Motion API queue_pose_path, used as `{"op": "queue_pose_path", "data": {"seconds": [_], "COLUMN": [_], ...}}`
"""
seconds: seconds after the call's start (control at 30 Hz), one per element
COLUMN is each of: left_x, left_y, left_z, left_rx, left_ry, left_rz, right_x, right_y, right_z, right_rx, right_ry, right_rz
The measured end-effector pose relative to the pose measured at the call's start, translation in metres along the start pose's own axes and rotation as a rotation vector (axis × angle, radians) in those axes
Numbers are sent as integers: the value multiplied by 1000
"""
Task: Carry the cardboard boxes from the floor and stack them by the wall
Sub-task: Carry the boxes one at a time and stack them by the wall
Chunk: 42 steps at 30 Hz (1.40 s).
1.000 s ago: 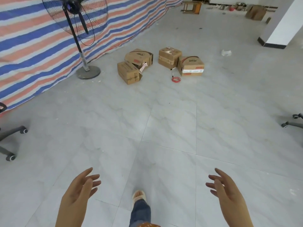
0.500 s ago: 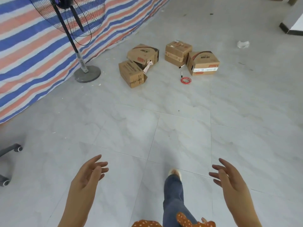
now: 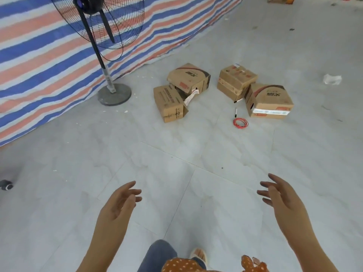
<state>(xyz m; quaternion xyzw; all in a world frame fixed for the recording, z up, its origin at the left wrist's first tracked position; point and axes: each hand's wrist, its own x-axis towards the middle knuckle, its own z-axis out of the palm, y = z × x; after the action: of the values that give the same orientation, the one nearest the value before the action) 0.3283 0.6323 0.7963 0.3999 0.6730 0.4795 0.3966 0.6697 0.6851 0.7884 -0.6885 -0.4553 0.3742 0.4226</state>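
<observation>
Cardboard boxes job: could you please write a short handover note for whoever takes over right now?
Left hand and right hand: both open, held out in front, holding nothing.
Four cardboard boxes sit on the tiled floor ahead in two close pairs, near the standing fan and the striped tarp. A marker and a red wire coil lie beside the right pair.
Done: nothing lifted.
Left: carry all four and stack them by the wall.

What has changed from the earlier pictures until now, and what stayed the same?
The person walked forward: the four cardboard boxes and the standing fan now appear nearer and lower in the view. Nothing was taken hold of or let go. The left hand and right hand stay open and empty in front. Boxes, marker and red wire coil keep their places on the floor.
</observation>
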Motion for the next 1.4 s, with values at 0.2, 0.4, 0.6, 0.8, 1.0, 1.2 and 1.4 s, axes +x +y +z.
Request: {"op": "queue_pose_path", "data": {"seconds": [0.2,0.4,0.6,0.8,1.0,1.2,1.4], "left_x": [94,247,427,537,596,690,807], "left_y": [-1,16,92,114,99,91,96], "left_z": [22,39,50,69,98,138,211], "left_rx": [0,-11,40,133,142,151,163], "left_ry": [81,107,46,-49,28,190,164], "left_rz": [-115,-125,-11,4,-141,-301,-387], "right_x": [107,223,351,434,530,688,852], "right_y": [-12,-31,-110,-148,-143,-151,-180], "right_z": [47,110,175,235,266,317,378], "right_rx": [-56,-79,-67,-163,-255,-318,-292], "right_ry": [-104,-49,21,-67,-170,-346,-551], "right_rz": [39,61,27,15,126,131,134]}}
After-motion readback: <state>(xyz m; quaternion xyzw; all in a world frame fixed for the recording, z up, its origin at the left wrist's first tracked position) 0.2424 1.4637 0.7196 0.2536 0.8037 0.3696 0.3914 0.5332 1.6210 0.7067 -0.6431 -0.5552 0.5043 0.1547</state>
